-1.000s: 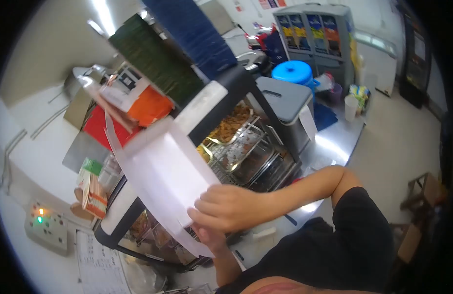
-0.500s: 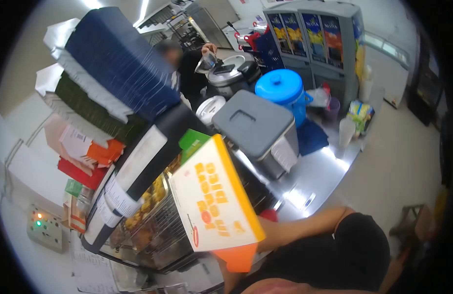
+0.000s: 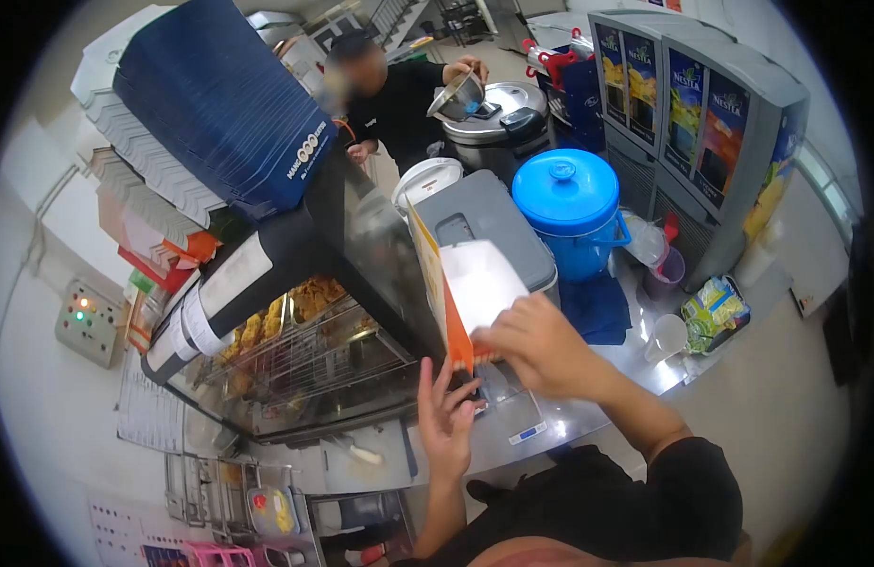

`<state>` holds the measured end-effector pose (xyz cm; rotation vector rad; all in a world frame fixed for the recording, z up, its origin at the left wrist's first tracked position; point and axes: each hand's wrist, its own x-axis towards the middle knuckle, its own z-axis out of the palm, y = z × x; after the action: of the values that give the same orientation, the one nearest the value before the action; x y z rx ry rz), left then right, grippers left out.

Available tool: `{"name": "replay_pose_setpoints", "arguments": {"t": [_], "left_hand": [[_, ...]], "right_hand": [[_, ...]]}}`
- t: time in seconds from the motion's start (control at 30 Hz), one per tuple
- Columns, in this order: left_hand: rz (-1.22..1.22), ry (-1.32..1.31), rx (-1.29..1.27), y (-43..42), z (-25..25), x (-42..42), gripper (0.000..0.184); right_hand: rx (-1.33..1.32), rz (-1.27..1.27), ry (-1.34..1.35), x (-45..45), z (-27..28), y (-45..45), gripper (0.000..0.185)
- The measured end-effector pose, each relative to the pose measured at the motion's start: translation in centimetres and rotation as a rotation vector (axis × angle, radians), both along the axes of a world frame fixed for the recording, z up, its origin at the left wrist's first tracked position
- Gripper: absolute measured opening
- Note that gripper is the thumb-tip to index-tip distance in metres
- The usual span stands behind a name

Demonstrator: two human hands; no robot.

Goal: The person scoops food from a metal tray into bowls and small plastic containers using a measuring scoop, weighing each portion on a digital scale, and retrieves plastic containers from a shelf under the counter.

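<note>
Pinching the paper box [image 3: 479,276] by its near end, above the surface [image 3: 628,353], is the right hand [image 3: 536,350]. The box's long side points away from the person. The left hand [image 3: 446,423], fingers spread, sits just below, maybe touching.

On our left stands a warmer [image 3: 340,206], stacked boxes [image 3: 219,109] on top, food [image 3: 316,300] inside. Our carton [image 3: 476,283] is right of it, before a bin [image 3: 498,213] on the bench [image 3: 574,425]; farther right are a cooler [image 3: 564,197] and drinks machine [image 3: 678,123].
</note>
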<state>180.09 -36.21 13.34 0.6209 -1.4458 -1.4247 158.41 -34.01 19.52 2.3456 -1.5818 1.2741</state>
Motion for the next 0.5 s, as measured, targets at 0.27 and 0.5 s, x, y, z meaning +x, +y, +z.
{"name": "replay_pose_setpoints", "arguments": {"t": [0.27,0.5], "left_hand": [[0.057,-0.101,0.099,2.1,-2.8,-0.4,0.051],[0.017,-0.099,0.174,2.2,-2.6,-0.8,0.035]], "right_hand": [[-0.085,-0.076,0.062,-4.4,-4.1,-4.4,0.021],[-0.084,-0.083,0.009,-5.7,-6.1,-5.9,0.014]]}}
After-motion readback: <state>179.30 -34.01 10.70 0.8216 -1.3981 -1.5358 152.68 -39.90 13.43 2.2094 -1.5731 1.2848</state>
